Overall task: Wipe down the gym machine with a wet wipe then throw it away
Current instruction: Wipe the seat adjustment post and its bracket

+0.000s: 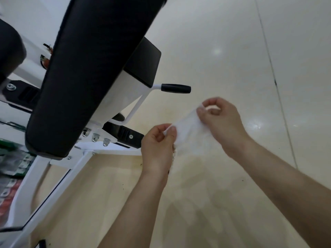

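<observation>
A thin white wet wipe point(189, 133) is stretched in the air between both hands, right of the gym machine. My left hand point(157, 149) pinches its lower left corner with thumb and forefinger. My right hand point(220, 120) pinches its upper right corner, fingers curled. The gym machine point(86, 74) fills the left of the view: a long black padded bench on a white metal frame point(53, 178). A black-gripped handle point(176, 88) sticks out to the right, just above the hands. Neither hand touches the machine.
Glossy cream floor tiles point(250, 42) cover the right and bottom, with a dark grout line running down the right. Another black pad point(9, 49) sits at the far left. Blurred green and red items point(12, 167) lie at the left edge. Bolts and black brackets point(123, 135) sit under the bench.
</observation>
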The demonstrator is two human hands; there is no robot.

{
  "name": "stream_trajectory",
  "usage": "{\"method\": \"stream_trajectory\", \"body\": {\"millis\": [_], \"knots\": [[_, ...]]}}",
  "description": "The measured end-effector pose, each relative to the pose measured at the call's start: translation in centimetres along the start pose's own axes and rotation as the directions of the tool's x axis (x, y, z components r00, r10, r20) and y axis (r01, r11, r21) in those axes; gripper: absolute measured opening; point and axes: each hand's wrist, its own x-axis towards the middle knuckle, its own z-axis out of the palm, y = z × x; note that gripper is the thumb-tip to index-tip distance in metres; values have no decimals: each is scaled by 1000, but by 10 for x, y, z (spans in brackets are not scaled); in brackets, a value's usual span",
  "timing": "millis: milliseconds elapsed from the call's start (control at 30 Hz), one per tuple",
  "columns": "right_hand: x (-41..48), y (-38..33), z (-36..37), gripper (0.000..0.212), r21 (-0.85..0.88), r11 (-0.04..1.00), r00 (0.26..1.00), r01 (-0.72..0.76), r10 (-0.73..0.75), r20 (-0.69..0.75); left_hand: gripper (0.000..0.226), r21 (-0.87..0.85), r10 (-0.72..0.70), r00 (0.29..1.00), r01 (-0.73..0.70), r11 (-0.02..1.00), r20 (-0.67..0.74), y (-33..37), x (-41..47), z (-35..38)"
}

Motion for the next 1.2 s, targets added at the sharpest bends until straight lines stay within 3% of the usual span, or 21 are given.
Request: {"method": "stream_trajectory", "body": {"millis": [100,233,367,500,600,700,767,834,867,1001,1101,1167,1201], "knots": [[31,-35,13,7,-143,952,962,272,-271,23,11,-15,46,997,-47,999,-64,14,10,12],[69,-52,50,7,-425,724,834,544,-524,175,23,-61,31,991,-40,997,-134,21,27,18],[84,-31,71,26,-589,577,820,566,-467,330,24,-103,-40,980,20,995,-193,22,39,11],[78,-12,59,35,-572,455,729,682,-484,484,25,-115,-44,977,20,993,-207,25,45,4],[77,-9,50,34,-537,529,752,657,-503,426,25,-92,-22,982,5,996,-187,26,44,6],[55,-6,44,28,-499,646,800,578,-568,192,25,-24,21,986,-25,999,-163,29,38,9],[33,-8,37,17,-393,776,856,493,-514,58,22,38,73,986,-68,997,-151,31,29,5],[10,-10,24,8,-274,868,908,414,-417,52,17,84,116,985,-106,991,-129,31,11,-3],[-2,-13,17,8,-252,856,891,450,-450,63,15,95,131,983,-119,988,-129,32,-2,-6],[-39,-36,13,13,-324,563,610,760,-790,59,14,26,182,942,-182,983,-282,41,-38,-17],[-41,-49,22,20,-391,344,402,853,-912,75,14,-61,191,911,-228,972,-366,53,-40,-23],[-38,-55,28,23,-436,229,309,871,-943,122,14,-163,145,915,-219,962,-375,63,-39,-26],[-37,-57,30,23,-430,214,307,877,-938,160,14,-218,115,922,-206,954,-371,67,-39,-27]]}}
